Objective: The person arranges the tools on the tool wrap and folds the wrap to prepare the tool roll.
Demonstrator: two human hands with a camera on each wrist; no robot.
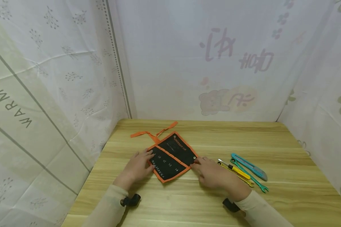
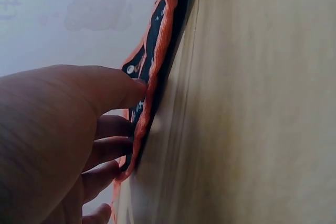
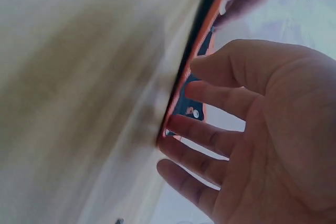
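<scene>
A black tool pouch with orange trim lies spread on the table, turned at an angle. White size numbers such as 10, 12, 13 and 14 mark its pockets. At its left edge, my left hand rests thumb and fingertips on the fabric. In the left wrist view those fingers are gently bent over the orange border. My right hand touches the right corner near a metal snap. The right wrist view has its fingers nearly straight along the trim.
Right of the pouch lie a teal utility knife, a yellow-handled screwdriver, a green ratchet wrench and a yellow wrench. Orange ties extend from the pouch's far left side. Printed curtains surround the wooden table.
</scene>
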